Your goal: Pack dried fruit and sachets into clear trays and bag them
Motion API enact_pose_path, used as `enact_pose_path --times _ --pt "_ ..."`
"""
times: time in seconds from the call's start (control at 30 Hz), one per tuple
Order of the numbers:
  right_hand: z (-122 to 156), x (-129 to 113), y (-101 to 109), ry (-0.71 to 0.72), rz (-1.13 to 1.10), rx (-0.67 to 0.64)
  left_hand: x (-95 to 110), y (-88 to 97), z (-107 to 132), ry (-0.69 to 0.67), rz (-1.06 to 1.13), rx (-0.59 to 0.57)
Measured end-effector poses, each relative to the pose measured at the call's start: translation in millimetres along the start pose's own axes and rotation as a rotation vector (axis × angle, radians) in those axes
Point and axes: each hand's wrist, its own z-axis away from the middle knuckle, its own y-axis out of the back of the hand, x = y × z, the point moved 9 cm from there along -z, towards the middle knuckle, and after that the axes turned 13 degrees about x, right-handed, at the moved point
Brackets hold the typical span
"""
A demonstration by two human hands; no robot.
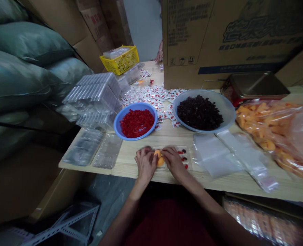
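Note:
Close to the table's front edge lies a clear plastic tray [189, 158] with dark and red pieces in its right part. Above its left part is a soft-looking orange piece [158, 158], perhaps dried fruit; whether it is one or two pieces I cannot tell. My left hand [145, 163] pinches it from the left, thumb and fingers together. From the right, the closed fingertips of my right hand [175, 163] grip its edge. Beyond my hands stand a blue bowl [117, 126] of red pieces and a wider pale bowl [229, 116] of dark dried pieces.
Stacked clear trays [95, 92] and flat trays [107, 150] are at left. Small printed sachets [151, 97] lie behind the bowls. To the right are plastic bags [215, 153], a bag of orange pieces [274, 126] and a large carton [192, 44]. Another person's hand [159, 55] shows behind.

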Motion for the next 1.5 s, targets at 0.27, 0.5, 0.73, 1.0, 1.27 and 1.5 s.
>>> enact_pose_path --times 0.27,0.5,0.73,1.0,1.27,1.5 --pt "-1.8 -7.5 -16.9 0.166 0.432 -0.129 11.3 0.9 -1.8 -0.172 -0.015 0.052" --pt "10.8 -3.8 -27.7 0.279 0.545 -0.142 2.0 15.7 -7.0 -0.186 0.152 0.053" --pt "10.5 -13.2 3.1 0.262 0.388 0.049 -127.9 92.5 -48.1 0.274 -0.107 0.127" --pt "36.1 -21.7 44.7 0.121 0.191 0.096 -201.8 79.6 -64.5 0.469 -0.019 -0.023" --pt "52.5 -17.8 52.2 0.079 0.148 0.117 -205.4 76.3 -60.3 0.507 0.026 -0.009" --pt "57.4 -22.6 51.7 0.089 0.144 0.109 -183.9 73.6 -58.1 0.400 -0.215 -0.042"
